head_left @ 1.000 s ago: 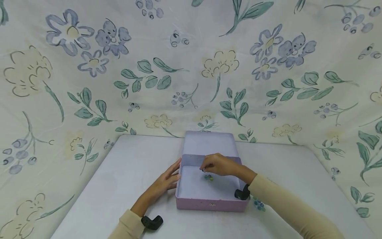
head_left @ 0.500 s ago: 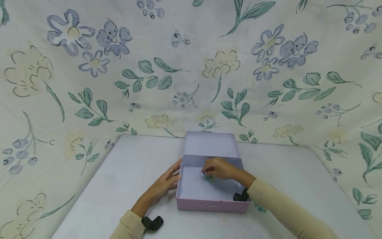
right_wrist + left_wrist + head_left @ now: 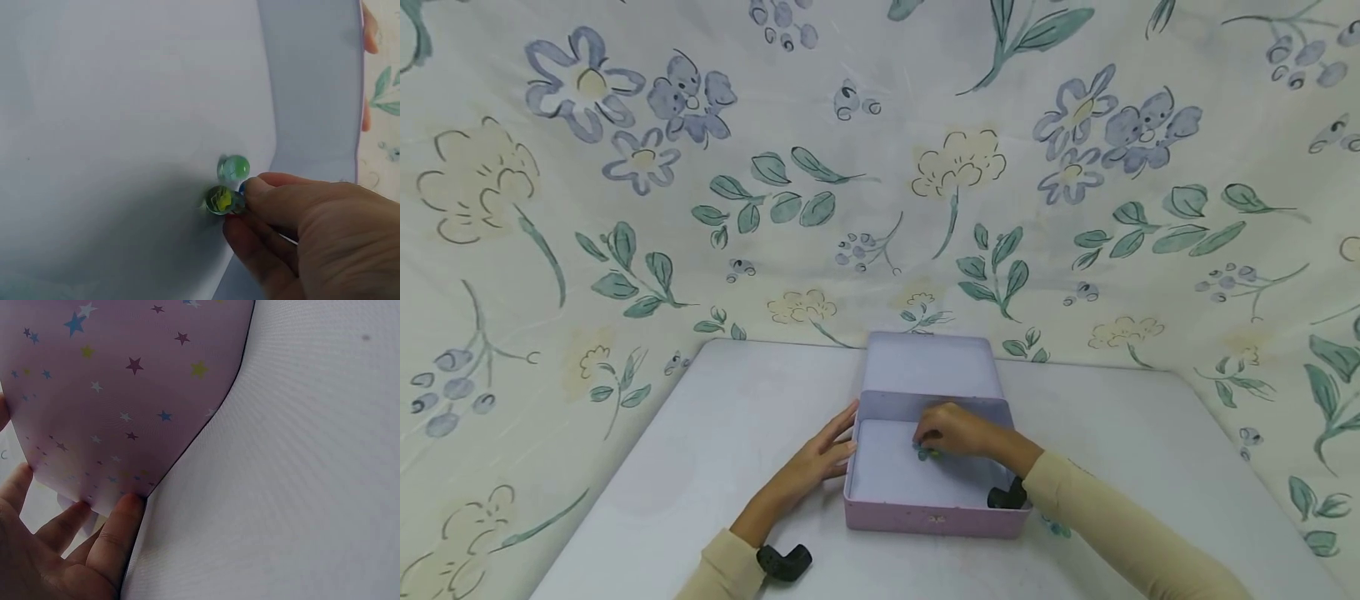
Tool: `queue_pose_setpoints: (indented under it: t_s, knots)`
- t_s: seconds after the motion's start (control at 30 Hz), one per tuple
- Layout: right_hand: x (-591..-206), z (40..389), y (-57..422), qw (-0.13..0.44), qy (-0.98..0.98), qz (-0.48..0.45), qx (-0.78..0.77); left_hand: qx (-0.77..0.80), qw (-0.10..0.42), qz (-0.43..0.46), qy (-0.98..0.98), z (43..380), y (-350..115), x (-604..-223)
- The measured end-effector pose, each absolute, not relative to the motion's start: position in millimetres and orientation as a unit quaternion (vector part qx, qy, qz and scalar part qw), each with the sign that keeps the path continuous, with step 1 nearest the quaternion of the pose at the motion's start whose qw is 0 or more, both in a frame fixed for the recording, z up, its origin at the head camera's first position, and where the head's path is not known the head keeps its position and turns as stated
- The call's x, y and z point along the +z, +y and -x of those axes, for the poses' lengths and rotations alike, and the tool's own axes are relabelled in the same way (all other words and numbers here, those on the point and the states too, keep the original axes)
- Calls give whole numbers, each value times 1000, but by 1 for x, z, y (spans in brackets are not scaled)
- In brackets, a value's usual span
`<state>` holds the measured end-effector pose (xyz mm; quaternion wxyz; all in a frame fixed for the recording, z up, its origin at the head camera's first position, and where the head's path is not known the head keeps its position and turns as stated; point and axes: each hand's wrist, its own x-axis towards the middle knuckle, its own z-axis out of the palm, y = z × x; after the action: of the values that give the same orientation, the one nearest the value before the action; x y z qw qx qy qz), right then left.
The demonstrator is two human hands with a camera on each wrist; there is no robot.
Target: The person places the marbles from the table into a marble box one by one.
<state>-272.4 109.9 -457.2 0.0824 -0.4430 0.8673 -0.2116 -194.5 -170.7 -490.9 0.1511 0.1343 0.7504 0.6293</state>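
Observation:
A lilac-pink metal box (image 3: 895,517) stands with its lid (image 3: 929,365) raised at the back. My left hand (image 3: 807,465) rests against the box's left side; in the left wrist view its fingertips touch the star-printed wall (image 3: 144,394). My right hand (image 3: 955,429) reaches down inside the box and pinches a blue marble (image 3: 242,187) between thumb and fingers, which mostly hide it. Right beside these fingertips, on the box floor, lie a green-and-white marble (image 3: 235,168) and a clear marble with a yellow core (image 3: 220,200).
Several blue-green marbles (image 3: 1056,527) lie on the white table (image 3: 760,400) outside the box's right front corner, partly hidden by the right sleeve (image 3: 1120,508). Flower-printed cloth (image 3: 880,167) hangs behind the table. Black cameras (image 3: 785,563) sit on both wrists.
My right hand has lowered and shifted slightly right, bringing the pinched marble down beside the marbles on the box floor. The left hand and the box have stayed in place.

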Motion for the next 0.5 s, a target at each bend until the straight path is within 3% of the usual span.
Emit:
queue_pose_setpoints:
  t_s: [0.5]
  knots:
    - [-459, 272, 110, 96, 870, 441, -200, 628, 151, -142, 751, 197, -171, -493]
